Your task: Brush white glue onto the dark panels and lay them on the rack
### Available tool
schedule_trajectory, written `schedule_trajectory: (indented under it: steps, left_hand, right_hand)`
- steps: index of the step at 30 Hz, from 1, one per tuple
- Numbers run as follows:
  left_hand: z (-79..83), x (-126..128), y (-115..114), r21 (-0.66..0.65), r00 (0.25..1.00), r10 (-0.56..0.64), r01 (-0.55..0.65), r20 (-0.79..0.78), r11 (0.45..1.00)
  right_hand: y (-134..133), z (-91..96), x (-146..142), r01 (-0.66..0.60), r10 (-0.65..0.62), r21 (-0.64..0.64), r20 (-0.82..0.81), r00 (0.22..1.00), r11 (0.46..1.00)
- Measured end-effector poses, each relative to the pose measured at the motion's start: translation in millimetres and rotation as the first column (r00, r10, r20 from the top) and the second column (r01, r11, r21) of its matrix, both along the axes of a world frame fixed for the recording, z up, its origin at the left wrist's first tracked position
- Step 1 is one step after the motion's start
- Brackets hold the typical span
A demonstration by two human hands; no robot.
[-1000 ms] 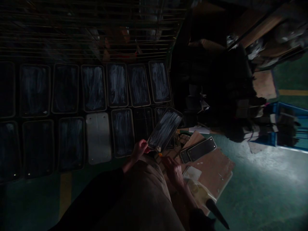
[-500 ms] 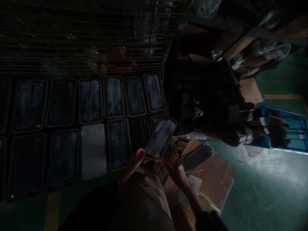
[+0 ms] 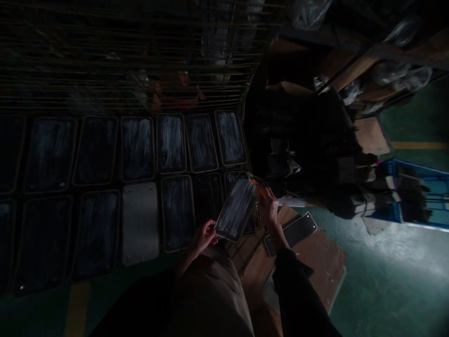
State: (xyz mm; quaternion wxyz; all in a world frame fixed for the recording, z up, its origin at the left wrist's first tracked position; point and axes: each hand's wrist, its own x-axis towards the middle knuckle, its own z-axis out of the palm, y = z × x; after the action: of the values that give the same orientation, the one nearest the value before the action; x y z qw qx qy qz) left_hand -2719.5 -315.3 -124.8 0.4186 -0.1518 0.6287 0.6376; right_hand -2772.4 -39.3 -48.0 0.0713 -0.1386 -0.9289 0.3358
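My left hand [image 3: 205, 235] pinches the near end of a dark rectangular plate [image 3: 235, 209] streaked with white, holding it tilted above my lap. At the plate's far end my right hand [image 3: 269, 208] grips a small brush with an orange handle [image 3: 260, 189], its tip resting on the plate's top edge. Just right of my right arm, two bare dark plates [image 3: 293, 228] lie on a brown cardboard sheet [image 3: 317, 262].
Rows of white-streaked plates [image 3: 171, 142] lie on the floor ahead, with one pale unstreaked plate [image 3: 140, 223] among them. A wire rack [image 3: 133, 56] rises behind them. Dark clutter [image 3: 315, 140] and a blue crate [image 3: 417, 194] stand to the right on the green floor.
My right hand has lifted the brush from the plate's near end up to its far end. The left hand keeps its grip, and the plate stands a little steeper.
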Motion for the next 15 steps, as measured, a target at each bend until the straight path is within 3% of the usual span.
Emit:
schedule_trajectory:
  steps: [4,7,15]
  left_hand:
    - [-0.8,1,-1,0.035,0.999,0.015,-0.017,0.043,0.999]
    - [0.4,0,-2,0.07,0.996,0.013,-0.02,0.093,0.997]
    - [4.8,-5,-1,0.103,0.992,0.011,-0.024,0.127,0.994]
  right_hand:
    - [-5,3.5,7,-0.184,0.167,0.169,0.111,0.98,0.968]
    - [-10,6.9,23,-0.269,0.232,0.218,0.181,0.956,0.938]
    - [1,16.8,27,-0.146,0.096,0.269,0.192,0.977,0.952]
